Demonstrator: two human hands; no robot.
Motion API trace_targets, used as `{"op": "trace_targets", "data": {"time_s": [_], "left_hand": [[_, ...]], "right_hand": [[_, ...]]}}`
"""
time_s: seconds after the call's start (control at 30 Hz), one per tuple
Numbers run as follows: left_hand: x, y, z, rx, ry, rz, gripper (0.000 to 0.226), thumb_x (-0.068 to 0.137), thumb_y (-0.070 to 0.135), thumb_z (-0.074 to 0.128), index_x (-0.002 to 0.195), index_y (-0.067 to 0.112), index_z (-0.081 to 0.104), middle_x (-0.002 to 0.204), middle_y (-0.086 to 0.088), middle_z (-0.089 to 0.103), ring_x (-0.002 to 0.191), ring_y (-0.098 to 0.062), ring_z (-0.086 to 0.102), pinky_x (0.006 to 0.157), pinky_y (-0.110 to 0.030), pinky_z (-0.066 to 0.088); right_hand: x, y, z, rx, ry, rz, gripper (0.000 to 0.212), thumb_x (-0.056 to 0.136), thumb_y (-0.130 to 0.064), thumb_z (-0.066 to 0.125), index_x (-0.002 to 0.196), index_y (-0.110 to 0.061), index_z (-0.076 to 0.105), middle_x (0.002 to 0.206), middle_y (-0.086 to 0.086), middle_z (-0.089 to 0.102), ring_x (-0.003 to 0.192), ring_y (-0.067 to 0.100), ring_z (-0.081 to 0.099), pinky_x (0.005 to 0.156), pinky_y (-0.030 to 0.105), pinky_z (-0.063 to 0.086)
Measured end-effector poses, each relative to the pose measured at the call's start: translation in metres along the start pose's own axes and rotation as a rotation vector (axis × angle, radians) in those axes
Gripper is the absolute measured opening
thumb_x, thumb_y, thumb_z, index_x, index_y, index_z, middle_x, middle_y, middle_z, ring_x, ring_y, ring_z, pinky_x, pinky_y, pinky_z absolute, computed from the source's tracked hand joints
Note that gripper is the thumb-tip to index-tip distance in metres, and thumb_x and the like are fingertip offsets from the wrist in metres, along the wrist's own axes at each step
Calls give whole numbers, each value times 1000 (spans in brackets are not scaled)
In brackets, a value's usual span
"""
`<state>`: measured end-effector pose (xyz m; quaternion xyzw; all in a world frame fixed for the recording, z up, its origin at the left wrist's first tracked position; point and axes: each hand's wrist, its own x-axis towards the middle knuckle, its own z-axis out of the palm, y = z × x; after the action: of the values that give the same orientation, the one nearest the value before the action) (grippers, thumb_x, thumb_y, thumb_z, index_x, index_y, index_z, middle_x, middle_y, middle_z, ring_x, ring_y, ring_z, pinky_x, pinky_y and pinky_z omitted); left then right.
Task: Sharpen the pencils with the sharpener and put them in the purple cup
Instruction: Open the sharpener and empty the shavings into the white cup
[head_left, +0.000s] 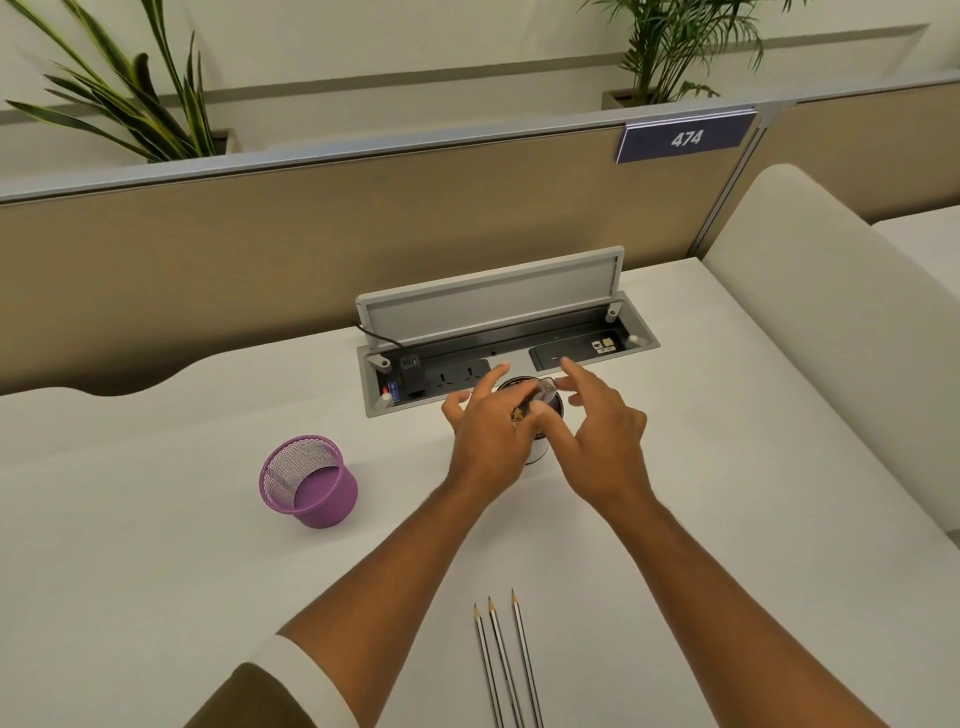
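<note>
While both of your forearms reach out from 6 o'clock over the white counter (156, 545), your hands meet above a small white container (537, 453) with a dark rim, just short of the open socket box (571, 354) at 12 o'clock. Your right hand (605, 441) is palm-down and tilted inward. Its thumb and a fingertip pinch the clear sharpener (544, 394) over the container's mouth, its forefinger is raised and straight, and its other fingers (577, 399) are loosely bent. Your left hand (485, 434) lies back-up against the sharpener's near end, where brown shavings show. Its thumb and forefinger are spread wide, but the remaining fingers are hidden, so you cannot tell whether they grip.

The purple cup (311, 493), a mesh pot with nothing seen inside, stands well apart at 8 o'clock from your hands. Three pencils (505, 660) lie side by side at 6 o'clock, points facing away from you, between your forearms. A white cuff (306, 675) shows on your left arm, and a sign reading 474 (685, 137) hangs on the partition at 1 o'clock.
</note>
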<state>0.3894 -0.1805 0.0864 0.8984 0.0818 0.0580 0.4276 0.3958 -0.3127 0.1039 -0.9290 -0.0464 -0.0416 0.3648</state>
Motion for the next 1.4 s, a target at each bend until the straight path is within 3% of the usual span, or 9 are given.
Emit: {"op": "trace_targets", "data": {"time_s": [0.27,0.4,0.53,0.63,0.73,0.87,1.1,1.3,1.4], "left_hand": [[-1,-10,-12,-43,-4,149,43,99,30,70,141,23,64,153,-1,58,152,-19,36,122,-51,23],[-13,-45,-23,-165,214,106,40,99,24,70,138,17,66,142,-3,66,136,-13,53,116,-41,44],[-39,-81,-23,-178,373,-60,30,103,10,61,132,12,69,136,-9,69,128,-24,61,105,-55,55],[-53,-102,-21,-107,314,-136,34,101,8,63,134,13,68,139,-9,68,132,-25,58,109,-55,52],[-63,-110,-20,-76,203,-176,41,97,9,67,138,15,65,141,-6,65,136,-23,53,116,-51,45],[-67,-114,-13,29,77,-174,44,93,23,76,137,20,66,140,-1,66,136,-23,52,115,-42,33],[-58,-116,-5,155,50,-150,41,90,36,79,128,26,71,129,5,65,128,-19,50,100,-34,28],[-53,-114,-6,143,13,-156,35,95,30,75,128,23,72,124,3,65,122,-20,50,97,-32,29],[-54,-110,-13,56,8,-146,37,97,25,73,133,18,69,129,-1,67,123,-22,58,106,-35,45]], "right_hand": [[9,-9,-8,-47,37,-40,29,98,-34,64,126,-26,64,117,-4,73,101,17,68,95,36,35],[8,-7,-12,73,75,8,25,96,-31,68,118,-22,65,102,-6,71,87,15,68,91,51,56],[2,-8,-15,105,84,-10,28,97,-32,67,119,-16,66,108,4,74,87,15,66,82,36,60],[-3,-6,-10,24,83,-55,33,97,-37,66,123,-16,66,111,5,74,92,19,68,89,49,57],[-4,-6,-7,-91,150,-169,35,98,-32,66,126,-12,67,111,8,74,95,24,68,88,40,47],[1,-5,-3,-143,66,-110,37,99,-34,63,131,-14,66,116,8,75,103,26,68,90,39,37],[4,-8,-2,-296,104,-199,38,97,-33,68,130,-14,68,109,10,78,99,30,70,85,46,48],[4,-10,-1,-92,55,-81,34,101,-37,60,127,-15,64,116,7,73,103,25,67,94,39,40],[0,-14,-6,37,84,-32,28,101,-37,60,121,-17,63,108,5,73,93,20,67,87,31,53]]}}
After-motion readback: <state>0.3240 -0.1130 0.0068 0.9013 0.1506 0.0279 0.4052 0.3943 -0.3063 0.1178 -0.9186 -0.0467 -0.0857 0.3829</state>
